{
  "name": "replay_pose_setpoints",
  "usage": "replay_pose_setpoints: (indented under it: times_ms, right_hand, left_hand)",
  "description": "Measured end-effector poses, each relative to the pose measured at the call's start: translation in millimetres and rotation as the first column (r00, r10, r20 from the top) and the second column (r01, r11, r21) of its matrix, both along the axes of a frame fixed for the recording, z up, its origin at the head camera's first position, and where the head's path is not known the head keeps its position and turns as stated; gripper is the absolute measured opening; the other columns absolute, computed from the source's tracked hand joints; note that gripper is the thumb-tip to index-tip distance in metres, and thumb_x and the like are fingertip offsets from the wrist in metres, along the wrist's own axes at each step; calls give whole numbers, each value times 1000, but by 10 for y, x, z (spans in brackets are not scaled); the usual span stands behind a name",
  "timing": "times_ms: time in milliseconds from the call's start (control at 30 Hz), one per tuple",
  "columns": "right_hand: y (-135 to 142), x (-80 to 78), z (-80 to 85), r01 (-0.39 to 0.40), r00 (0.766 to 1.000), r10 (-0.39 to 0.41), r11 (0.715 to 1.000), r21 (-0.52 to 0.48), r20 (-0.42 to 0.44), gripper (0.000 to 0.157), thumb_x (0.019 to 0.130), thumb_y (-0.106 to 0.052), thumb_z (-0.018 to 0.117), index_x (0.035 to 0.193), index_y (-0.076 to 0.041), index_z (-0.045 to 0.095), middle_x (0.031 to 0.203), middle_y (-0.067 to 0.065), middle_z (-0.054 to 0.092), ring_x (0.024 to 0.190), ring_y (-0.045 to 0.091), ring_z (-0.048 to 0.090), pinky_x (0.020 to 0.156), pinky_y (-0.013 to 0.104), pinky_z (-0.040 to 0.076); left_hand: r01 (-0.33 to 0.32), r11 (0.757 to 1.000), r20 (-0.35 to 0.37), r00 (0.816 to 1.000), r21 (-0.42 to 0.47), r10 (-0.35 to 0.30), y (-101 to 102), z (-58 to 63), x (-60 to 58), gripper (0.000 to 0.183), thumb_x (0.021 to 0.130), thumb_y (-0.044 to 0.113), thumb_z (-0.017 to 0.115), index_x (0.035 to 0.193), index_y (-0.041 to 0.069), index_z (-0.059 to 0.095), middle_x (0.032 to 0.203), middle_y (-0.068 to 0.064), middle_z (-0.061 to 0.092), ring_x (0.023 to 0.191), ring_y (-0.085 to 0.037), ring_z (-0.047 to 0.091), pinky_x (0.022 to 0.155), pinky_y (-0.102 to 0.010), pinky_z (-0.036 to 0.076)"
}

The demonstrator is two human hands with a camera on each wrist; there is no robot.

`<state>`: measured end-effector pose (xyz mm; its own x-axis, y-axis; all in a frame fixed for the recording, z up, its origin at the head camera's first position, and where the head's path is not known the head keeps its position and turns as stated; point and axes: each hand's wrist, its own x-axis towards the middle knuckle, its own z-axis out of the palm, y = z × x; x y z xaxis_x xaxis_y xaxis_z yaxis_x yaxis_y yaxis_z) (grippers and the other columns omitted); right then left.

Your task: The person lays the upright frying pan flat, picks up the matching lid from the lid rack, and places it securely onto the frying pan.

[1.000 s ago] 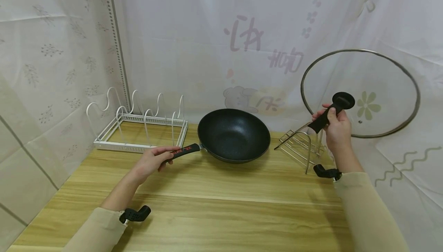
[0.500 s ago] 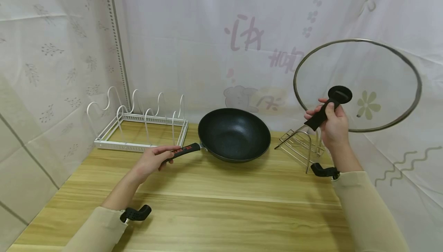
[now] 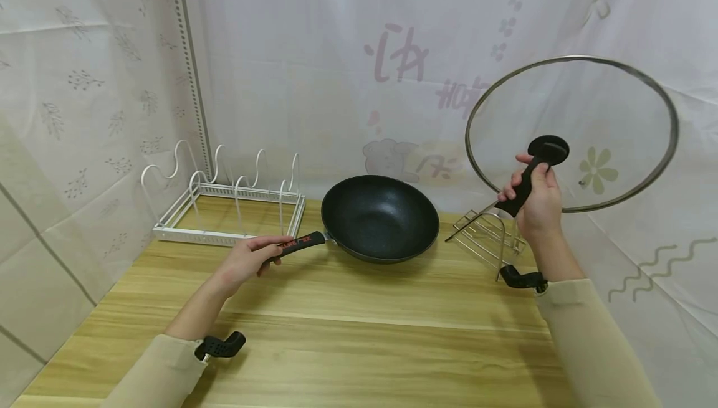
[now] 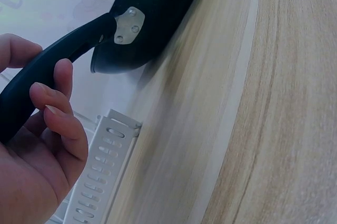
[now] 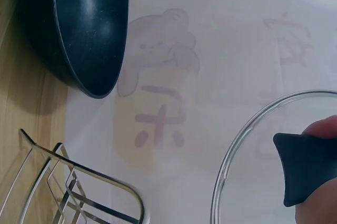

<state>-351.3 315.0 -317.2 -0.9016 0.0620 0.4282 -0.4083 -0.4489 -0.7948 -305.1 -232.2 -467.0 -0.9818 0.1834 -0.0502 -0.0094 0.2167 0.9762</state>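
A black wok [image 3: 381, 221] sits on the wooden tabletop at the back, its handle pointing left. My left hand [image 3: 247, 261] grips that handle [image 4: 63, 50], thumb on one side and fingers curled under it in the left wrist view. My right hand [image 3: 541, 202] holds a large round glass lid [image 3: 622, 121] with a metal rim by its black handle [image 3: 523, 187]. The lid is raised and tilted, above and to the right of the wok. In the right wrist view, part of the lid's handle [image 5: 308, 166] shows between the fingers, and the lid's rim is cut off by the frame.
A white rack [image 3: 199, 235] with several curved dividers stands at the back left. At the back right, below the lid, is a metal wire stand [image 3: 499, 240]. A patterned curtain [image 3: 314, 84] hangs behind the table [image 3: 359, 346].
My right hand has lifted the lid somewhat and shifted it a little to the left, turning it slightly. My left hand and the wok stay where they were.
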Motion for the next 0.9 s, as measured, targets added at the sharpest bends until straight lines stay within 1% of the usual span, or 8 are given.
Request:
replay_pose_setpoints:
  times_ms: [133,233,467,667,767,900]
  right_hand:
    - [-57,35,22,-13,1000,13,1000,1,10,40,112,-43,40,128,-8,53,84,5,52,60,19,44,59,32,49]
    - [-92,64,35,-25,999,24,1000,18,26,38,112,-44,40,125,-10,49,84,4,50,61,19,41,58,32,47]
    - [-129,82,56,-72,995,71,997,13,76,32,115,-42,42,125,-12,45,86,1,49,61,17,35,58,30,38]
    - [-127,84,61,-125,988,126,992,-17,93,29,117,-39,41,123,-11,45,83,0,48,60,17,27,58,31,24]
    - [-125,90,66,-139,986,140,990,-18,95,28,118,-37,40,122,-10,46,82,0,48,60,16,26,58,31,22]
    - [-133,91,75,-140,984,138,990,10,111,27,118,-36,40,121,-11,46,81,-1,48,58,15,28,57,31,21]
  left_hand:
    - [1,1000,0,1000,0,-1,-3,-1,-1,44,109,18,64,150,3,66,86,-1,71,62,-10,46,59,-25,38]
    - [1,1000,-1,1000,-3,-1,-5,-3,-2,44,109,18,64,150,3,66,86,-1,71,62,-10,46,59,-25,38]
    - [2,1000,-5,1000,-11,-2,-8,-12,-9,43,109,19,64,150,4,67,87,-2,71,61,-10,46,59,-25,38]
    - [6,1000,-3,1000,-18,-6,-10,-11,-4,44,110,19,64,151,4,66,88,-2,72,62,-10,46,60,-25,39]
    - [7,1000,-3,1000,-16,-7,-9,-10,-4,44,110,19,64,151,4,66,88,-2,71,62,-10,46,60,-25,38]
    - [4,1000,2,1000,-11,-4,-6,-6,-3,44,110,19,64,151,4,66,88,-2,72,62,-10,46,59,-25,38]
